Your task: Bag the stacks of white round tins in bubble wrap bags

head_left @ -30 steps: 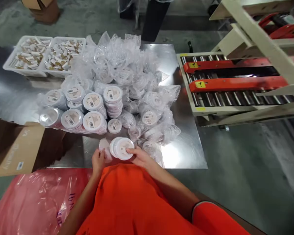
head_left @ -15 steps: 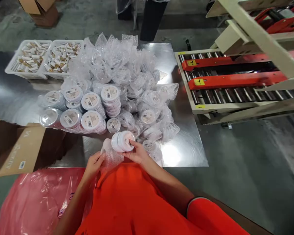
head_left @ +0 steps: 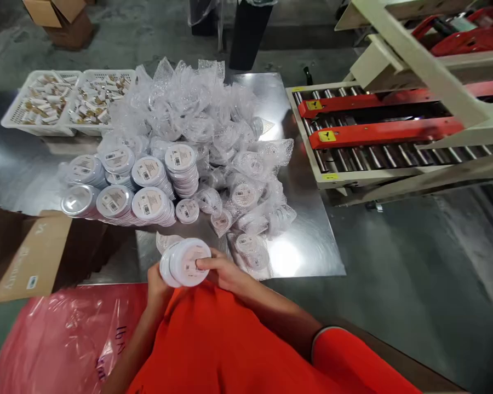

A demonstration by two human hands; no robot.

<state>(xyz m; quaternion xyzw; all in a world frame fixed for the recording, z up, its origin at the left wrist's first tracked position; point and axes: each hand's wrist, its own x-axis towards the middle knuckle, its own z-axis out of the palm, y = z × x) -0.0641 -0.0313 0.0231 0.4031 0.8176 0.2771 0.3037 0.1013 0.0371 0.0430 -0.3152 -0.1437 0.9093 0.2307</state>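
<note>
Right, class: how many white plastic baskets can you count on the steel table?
2. One white plastic basket sits at the far left of the steel table, and another white plastic basket sits right beside it. The bubble-wrap pile could hide more.

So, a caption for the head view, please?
Left hand and right hand hold stacked round white containers above a steel table.

Two baskets (head_left: pixel 41 98) sit at the far left corner of the desk (head_left: pixel 304 241), with a heap of wrapped tubs (head_left: pixel 197 126) to their right and rows of stacked tubs (head_left: pixel 148 175) in front of it. A box (head_left: pixel 28 257) lies at the near left edge, with a bag (head_left: pixel 66 339) in front of the desk. A roller conveyor (head_left: pixel 373 137) stands just beside the right edge. Near the front edge, a stack (head_left: pixel 184 262) sits between the left hand (head_left: pixel 158 284) and right hand (head_left: pixel 224 272).
</note>
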